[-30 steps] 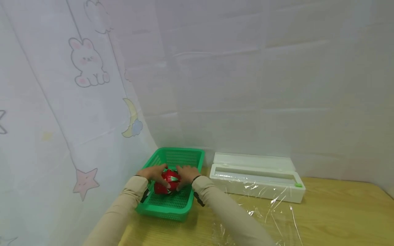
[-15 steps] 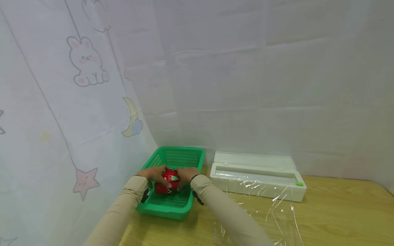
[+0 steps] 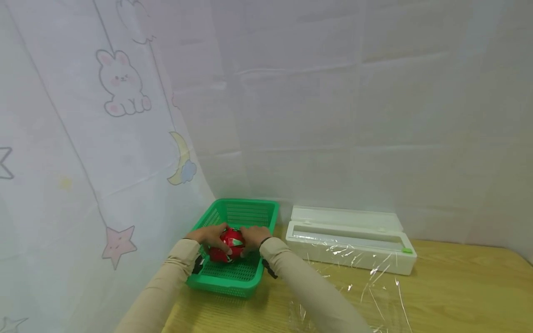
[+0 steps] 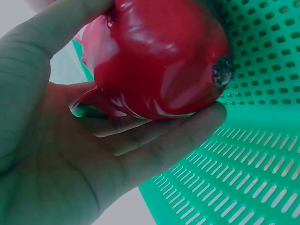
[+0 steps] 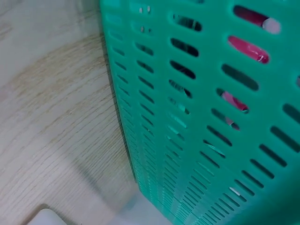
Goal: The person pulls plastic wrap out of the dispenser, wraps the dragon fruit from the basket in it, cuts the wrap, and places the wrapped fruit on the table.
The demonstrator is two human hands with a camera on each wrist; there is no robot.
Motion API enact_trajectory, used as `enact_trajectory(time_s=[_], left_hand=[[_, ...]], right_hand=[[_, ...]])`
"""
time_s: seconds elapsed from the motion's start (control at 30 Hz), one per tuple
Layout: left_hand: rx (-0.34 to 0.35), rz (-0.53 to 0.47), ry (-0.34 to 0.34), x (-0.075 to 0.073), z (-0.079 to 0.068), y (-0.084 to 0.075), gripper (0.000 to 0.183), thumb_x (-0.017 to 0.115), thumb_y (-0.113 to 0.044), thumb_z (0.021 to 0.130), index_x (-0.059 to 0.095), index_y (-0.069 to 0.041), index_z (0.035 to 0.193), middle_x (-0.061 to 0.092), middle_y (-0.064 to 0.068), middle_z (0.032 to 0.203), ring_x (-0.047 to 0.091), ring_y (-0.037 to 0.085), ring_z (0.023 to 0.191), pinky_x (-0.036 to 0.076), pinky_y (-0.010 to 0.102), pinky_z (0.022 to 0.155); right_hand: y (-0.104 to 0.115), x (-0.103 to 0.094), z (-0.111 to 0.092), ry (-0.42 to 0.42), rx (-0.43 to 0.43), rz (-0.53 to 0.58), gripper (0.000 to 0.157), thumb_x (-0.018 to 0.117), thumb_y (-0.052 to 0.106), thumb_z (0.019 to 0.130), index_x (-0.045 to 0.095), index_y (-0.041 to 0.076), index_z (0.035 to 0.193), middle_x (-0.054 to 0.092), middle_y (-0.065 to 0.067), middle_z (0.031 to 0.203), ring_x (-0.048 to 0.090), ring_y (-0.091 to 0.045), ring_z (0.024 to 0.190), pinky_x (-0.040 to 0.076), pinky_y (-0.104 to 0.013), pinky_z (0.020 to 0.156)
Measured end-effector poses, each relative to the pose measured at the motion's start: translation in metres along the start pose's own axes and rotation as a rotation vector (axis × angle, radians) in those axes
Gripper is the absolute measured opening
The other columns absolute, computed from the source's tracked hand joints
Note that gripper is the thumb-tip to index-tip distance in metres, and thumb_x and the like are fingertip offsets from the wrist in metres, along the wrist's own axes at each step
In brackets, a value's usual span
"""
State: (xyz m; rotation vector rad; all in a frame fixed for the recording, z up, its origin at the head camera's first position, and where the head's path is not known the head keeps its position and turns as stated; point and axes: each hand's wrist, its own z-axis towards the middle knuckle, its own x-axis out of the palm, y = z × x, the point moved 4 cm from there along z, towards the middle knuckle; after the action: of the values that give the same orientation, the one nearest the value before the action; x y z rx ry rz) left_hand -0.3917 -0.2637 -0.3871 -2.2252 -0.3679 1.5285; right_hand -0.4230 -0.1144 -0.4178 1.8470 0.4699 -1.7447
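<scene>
A red dragon fruit (image 3: 232,237) with green-tipped scales lies inside a green plastic basket (image 3: 222,283). My left hand (image 3: 210,235) holds its left side. In the left wrist view, the thumb lies over the dragon fruit (image 4: 164,61) and the fingers (image 4: 173,140) pass beneath it, with a dark scar showing at one end. From the right, my right hand (image 3: 255,237) grips the fruit with bent fingers. The right wrist view looks at the basket's slotted wall (image 5: 154,117); that hand is hidden there, and bits of red show through the slots.
Right of the basket stands a long white cling film dispenser (image 3: 354,256), its lid (image 3: 345,217) raised. Clear film (image 3: 366,296) spreads from it over the wooden table (image 3: 466,286), partly under the right sleeve (image 3: 310,286). A white printed curtain (image 3: 291,115) hangs behind.
The right hand's fingers have drawn in closer around the dragon fruit. The left hand stays nearly where it was, and the basket has not moved.
</scene>
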Motion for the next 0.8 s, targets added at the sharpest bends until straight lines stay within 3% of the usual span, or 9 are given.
enact_trajectory(time_s=[0.3, 0.4, 0.53, 0.8], left_hand=[[0.053, 0.080, -0.031, -0.009, -0.003, -0.013, 0.072, 0.086, -0.020, 0.079, 0.044, -0.007, 0.136, 0.057, 0.011, 0.116, 0.061, 0.026, 0.097, 0.059, 0.041, 0.062], [0.055, 0.068, -0.043, -0.017, -0.007, -0.016, 0.072, 0.086, -0.019, 0.079, 0.044, -0.008, 0.137, 0.057, 0.011, 0.117, 0.061, 0.027, 0.099, 0.059, 0.042, 0.063], [0.107, 0.094, -0.064, -0.023, -0.009, -0.018, 0.070, 0.086, -0.021, 0.079, 0.046, -0.008, 0.135, 0.058, 0.010, 0.117, 0.061, 0.027, 0.100, 0.058, 0.041, 0.068], [0.212, 0.146, -0.120, -0.030, -0.009, -0.017, 0.073, 0.085, -0.027, 0.079, 0.047, -0.006, 0.138, 0.061, 0.010, 0.118, 0.061, 0.024, 0.100, 0.056, 0.041, 0.077]], right_hand=[[-0.006, 0.000, 0.005, -0.029, -0.004, 0.059, 0.087, 0.088, 0.044, 0.073, 0.045, 0.021, 0.145, 0.068, -0.003, 0.109, 0.063, -0.020, 0.098, 0.055, -0.038, 0.075], [-0.008, -0.005, 0.007, -0.075, -0.032, 0.060, 0.088, 0.089, 0.045, 0.072, 0.046, 0.022, 0.146, 0.068, -0.002, 0.109, 0.062, -0.021, 0.098, 0.054, -0.039, 0.075], [-0.010, -0.012, 0.009, -0.115, -0.058, 0.079, 0.088, 0.089, 0.047, 0.070, 0.048, 0.023, 0.144, 0.068, -0.001, 0.114, 0.060, -0.023, 0.102, 0.054, -0.041, 0.076], [-0.019, -0.024, 0.008, -0.110, -0.095, 0.105, 0.092, 0.086, 0.057, 0.070, 0.045, 0.027, 0.148, 0.053, -0.004, 0.134, 0.051, -0.027, 0.116, 0.051, -0.044, 0.088]])
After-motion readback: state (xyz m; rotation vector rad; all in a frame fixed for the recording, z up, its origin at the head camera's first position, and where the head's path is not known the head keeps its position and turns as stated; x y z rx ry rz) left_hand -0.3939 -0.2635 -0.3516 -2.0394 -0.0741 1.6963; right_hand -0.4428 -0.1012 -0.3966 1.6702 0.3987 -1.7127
